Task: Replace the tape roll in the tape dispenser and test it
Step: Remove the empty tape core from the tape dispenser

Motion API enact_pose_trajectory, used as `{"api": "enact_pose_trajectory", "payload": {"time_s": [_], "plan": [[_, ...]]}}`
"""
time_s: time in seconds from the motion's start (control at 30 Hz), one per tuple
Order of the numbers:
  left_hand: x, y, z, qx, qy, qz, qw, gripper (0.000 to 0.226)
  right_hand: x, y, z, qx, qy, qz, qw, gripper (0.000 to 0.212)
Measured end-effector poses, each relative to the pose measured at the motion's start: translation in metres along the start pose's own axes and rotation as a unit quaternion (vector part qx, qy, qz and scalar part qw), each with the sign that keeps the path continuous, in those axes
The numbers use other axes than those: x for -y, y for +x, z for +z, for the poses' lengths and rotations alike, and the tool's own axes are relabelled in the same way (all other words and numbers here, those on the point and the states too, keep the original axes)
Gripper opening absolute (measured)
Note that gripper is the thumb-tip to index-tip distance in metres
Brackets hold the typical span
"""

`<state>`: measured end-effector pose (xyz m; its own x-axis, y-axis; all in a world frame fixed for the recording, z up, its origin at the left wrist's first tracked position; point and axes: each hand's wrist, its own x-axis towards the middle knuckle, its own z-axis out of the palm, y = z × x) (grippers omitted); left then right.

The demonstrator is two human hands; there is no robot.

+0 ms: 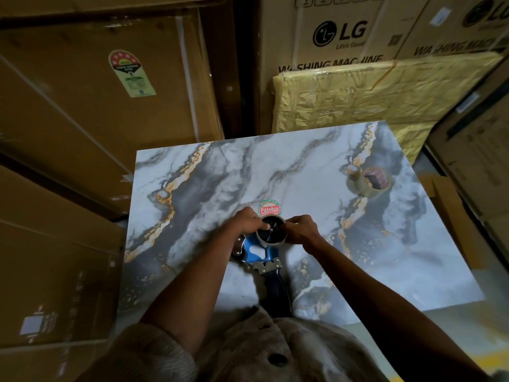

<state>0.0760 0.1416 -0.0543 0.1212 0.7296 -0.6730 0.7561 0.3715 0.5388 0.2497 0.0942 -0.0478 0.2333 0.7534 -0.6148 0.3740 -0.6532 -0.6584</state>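
Observation:
A blue tape dispenser [257, 253] with a dark handle lies flat on the marble-patterned tabletop [303, 175], handle toward me. On its black spool hub sits a thin, nearly used-up tape core [271, 232]. My left hand [248, 221] grips the core's left side, with a finger reaching into the hub. My right hand [301, 228] pinches the core's right rim. A fuller clear tape roll [369, 181] lies apart at the table's far right.
A round red and green sticker [270, 208] is stuck on the tabletop just beyond the hands. Large cardboard appliance boxes [344, 37] and a yellow wrapped package [371, 95] crowd the table's far and left sides. More boxes stand at the right.

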Motion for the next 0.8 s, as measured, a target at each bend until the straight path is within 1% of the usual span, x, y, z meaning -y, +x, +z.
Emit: {"api": "enact_pose_trajectory", "payload": {"time_s": [0.07, 0.17, 0.3, 0.5, 0.6, 0.67, 0.73, 0.8], "plan": [[0.001, 0.000, 0.002, -0.001, -0.002, -0.004, 1.000, 0.043, 0.001, 0.001, 0.002, -0.002, -0.018, 0.008, 1.000, 0.008], [0.004, -0.001, 0.006, -0.004, -0.013, -0.001, 1.000, 0.029, 0.002, 0.003, 0.006, 0.000, -0.025, 0.015, 1.000, 0.014], [0.006, -0.003, 0.010, -0.035, -0.034, -0.005, 0.999, 0.027, 0.003, 0.002, 0.007, -0.006, -0.031, 0.009, 0.999, 0.021], [-0.004, -0.005, 0.003, -0.043, -0.062, -0.051, 0.996, 0.030, 0.003, 0.005, 0.008, -0.013, -0.036, 0.007, 0.999, 0.020], [-0.005, -0.007, 0.003, -0.035, -0.083, -0.062, 0.994, 0.035, 0.005, -0.001, 0.009, -0.021, -0.023, -0.002, 1.000, 0.014], [-0.005, -0.009, 0.002, -0.040, -0.093, -0.067, 0.993, 0.034, 0.009, -0.004, 0.009, -0.026, -0.015, -0.001, 1.000, 0.021], [-0.006, -0.012, 0.001, -0.049, -0.099, -0.076, 0.991, 0.043, 0.011, -0.006, 0.010, -0.029, -0.012, 0.000, 1.000, 0.027], [-0.007, -0.015, 0.000, -0.054, -0.104, -0.081, 0.990, 0.051, 0.011, -0.005, 0.009, -0.029, -0.009, 0.001, 1.000, 0.027]]}}
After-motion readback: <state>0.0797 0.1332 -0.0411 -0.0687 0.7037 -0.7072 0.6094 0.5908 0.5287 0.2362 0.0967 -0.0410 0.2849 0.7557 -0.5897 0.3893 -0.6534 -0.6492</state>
